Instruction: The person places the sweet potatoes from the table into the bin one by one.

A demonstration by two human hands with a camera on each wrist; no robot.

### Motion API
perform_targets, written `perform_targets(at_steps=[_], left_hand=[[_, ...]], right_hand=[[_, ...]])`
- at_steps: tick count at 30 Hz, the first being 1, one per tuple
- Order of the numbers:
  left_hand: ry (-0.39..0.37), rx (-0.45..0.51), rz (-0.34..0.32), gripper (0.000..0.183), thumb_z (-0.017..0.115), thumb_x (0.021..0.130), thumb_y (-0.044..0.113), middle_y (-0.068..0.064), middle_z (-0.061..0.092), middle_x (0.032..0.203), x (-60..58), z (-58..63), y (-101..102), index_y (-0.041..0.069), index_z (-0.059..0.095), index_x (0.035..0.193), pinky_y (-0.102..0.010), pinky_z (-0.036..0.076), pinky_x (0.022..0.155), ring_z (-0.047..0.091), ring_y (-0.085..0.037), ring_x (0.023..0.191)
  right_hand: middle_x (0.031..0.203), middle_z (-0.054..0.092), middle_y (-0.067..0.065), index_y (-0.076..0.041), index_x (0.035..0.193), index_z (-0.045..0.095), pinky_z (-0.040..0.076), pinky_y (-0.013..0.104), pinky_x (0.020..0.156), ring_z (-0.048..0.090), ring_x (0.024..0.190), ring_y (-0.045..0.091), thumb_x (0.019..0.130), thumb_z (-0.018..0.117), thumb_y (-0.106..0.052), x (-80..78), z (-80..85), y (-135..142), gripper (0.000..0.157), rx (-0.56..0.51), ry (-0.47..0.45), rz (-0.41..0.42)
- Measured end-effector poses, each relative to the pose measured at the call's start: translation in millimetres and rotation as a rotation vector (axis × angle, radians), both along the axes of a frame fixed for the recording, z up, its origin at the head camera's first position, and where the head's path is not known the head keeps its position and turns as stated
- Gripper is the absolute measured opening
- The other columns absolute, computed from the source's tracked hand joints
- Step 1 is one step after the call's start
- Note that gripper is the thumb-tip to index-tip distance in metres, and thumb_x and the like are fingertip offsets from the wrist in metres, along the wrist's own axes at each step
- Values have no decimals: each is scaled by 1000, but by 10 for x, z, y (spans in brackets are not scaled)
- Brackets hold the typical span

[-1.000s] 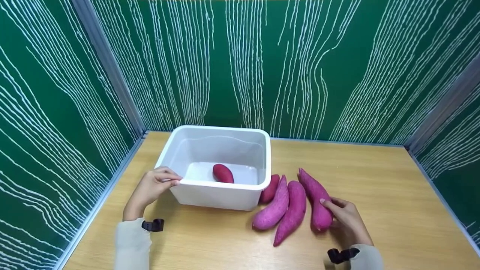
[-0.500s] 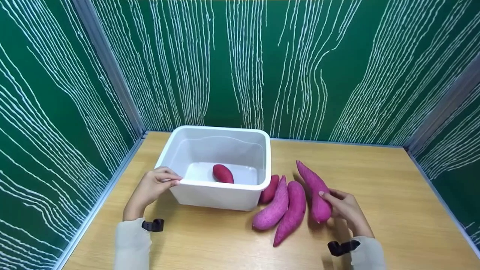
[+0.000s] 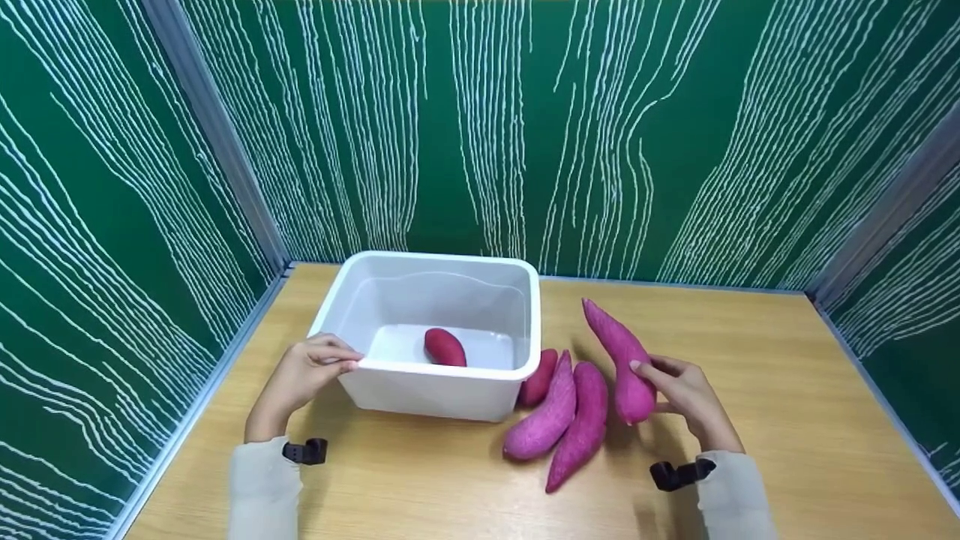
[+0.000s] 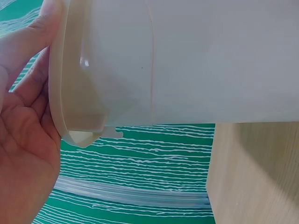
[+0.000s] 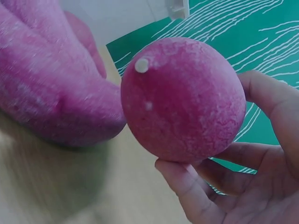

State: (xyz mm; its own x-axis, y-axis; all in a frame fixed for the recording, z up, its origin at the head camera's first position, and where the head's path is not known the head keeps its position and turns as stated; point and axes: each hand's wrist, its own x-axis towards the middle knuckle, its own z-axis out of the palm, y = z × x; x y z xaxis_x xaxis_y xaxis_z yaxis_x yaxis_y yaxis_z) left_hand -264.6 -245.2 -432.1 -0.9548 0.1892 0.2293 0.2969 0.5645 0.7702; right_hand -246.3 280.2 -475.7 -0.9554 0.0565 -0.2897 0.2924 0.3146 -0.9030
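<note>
My left hand (image 3: 311,375) pinches the near left corner of a white plastic bin (image 3: 435,394); in the left wrist view the thumb and fingers grip its rim (image 4: 57,79). A small red sweet potato (image 3: 445,347) lies on the bin's floor. My right hand (image 3: 686,394) holds a long purple sweet potato (image 3: 626,360) by its thick lower end, its tapered tip pointing up and left. In the right wrist view the rounded end of this sweet potato (image 5: 184,100) sits between thumb and fingers, above the table.
Two purple sweet potatoes (image 3: 547,420) (image 3: 583,431) lie side by side right of the bin. A red sweet potato (image 3: 538,379) is against the bin's right side, partly hidden. The wooden table (image 3: 787,390) is bounded by green panels (image 3: 675,150) with white wavy lines.
My right hand has lifted the long purple sweet potato off the table and moved it up and left, away from the viewer. The left hand and the bin have stayed put.
</note>
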Motion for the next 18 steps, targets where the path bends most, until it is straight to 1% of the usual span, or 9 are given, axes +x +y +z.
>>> perform_targets(at_steps=[6, 11, 18], left_hand=[[19, 21, -5, 10, 76, 80, 9, -6, 68, 92, -12, -12, 0, 10, 79, 90, -20, 48, 72, 56, -13, 88], [-1, 4, 13, 11, 76, 80, 11, -3, 68, 93, -8, 3, 5, 11, 79, 91, -18, 48, 74, 55, -14, 91], [17, 7, -7, 11, 76, 81, 10, -5, 69, 92, -3, 13, 8, 9, 78, 91, -17, 48, 73, 56, -14, 89]], right_hand=[[148, 34, 27, 5, 148, 27, 56, 32, 81, 54, 117, 22, 91, 61, -48, -59, 97, -50, 84, -32, 26, 5], [147, 37, 26, 4, 148, 28, 56, 31, 81, 55, 112, 18, 90, 61, -50, -93, 195, -72, 86, -25, 32, 21], [146, 38, 26, 4, 148, 28, 56, 30, 81, 58, 106, 14, 90, 62, -50, -152, 324, -109, 86, -27, 55, 46]])
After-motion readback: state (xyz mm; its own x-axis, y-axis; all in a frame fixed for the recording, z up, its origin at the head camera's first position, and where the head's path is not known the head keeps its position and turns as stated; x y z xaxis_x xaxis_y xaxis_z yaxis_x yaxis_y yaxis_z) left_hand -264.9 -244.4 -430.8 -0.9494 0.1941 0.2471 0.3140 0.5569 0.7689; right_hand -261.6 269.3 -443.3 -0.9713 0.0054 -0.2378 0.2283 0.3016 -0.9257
